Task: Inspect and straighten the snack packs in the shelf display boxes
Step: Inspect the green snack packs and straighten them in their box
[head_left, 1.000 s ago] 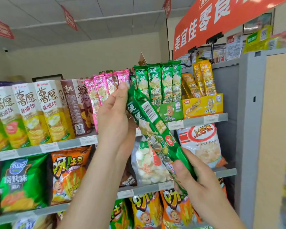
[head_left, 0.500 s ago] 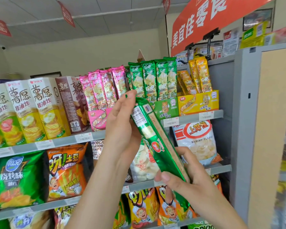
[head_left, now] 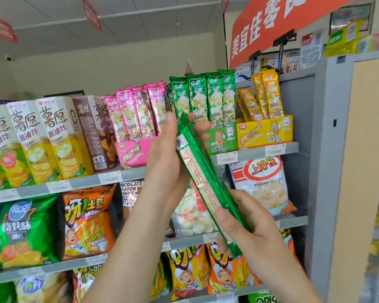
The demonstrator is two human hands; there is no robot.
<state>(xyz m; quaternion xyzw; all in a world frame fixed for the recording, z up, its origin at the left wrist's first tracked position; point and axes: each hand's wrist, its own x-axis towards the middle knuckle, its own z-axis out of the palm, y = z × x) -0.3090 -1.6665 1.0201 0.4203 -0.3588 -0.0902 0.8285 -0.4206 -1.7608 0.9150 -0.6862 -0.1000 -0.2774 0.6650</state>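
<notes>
A long green snack pack (head_left: 202, 176) slants in front of the shelf, its printed back seam turned toward me. My left hand (head_left: 169, 158) holds its upper end, fingers wrapped behind the pack. My right hand (head_left: 245, 224) grips the lower end, thumb on the near side. Behind them, on the top shelf, stand three display boxes: a pink one (head_left: 132, 153) with pink packs, a green one (head_left: 224, 138) with upright green packs (head_left: 202, 97), and a yellow one (head_left: 265, 132) with yellow packs (head_left: 269, 95), some leaning.
Tall chip cartons (head_left: 50, 138) fill the top shelf's left part. Lower shelves carry chip bags (head_left: 88, 219) and a shrimp flakes bag (head_left: 263, 184). A grey shelf end panel (head_left: 328, 149) closes the right side. An orange sign (head_left: 271, 25) hangs above.
Both hands have rotated the green pack about its length; its barcode face turned away and the narrow back seam now faces me. The view also shifted slightly upward.
</notes>
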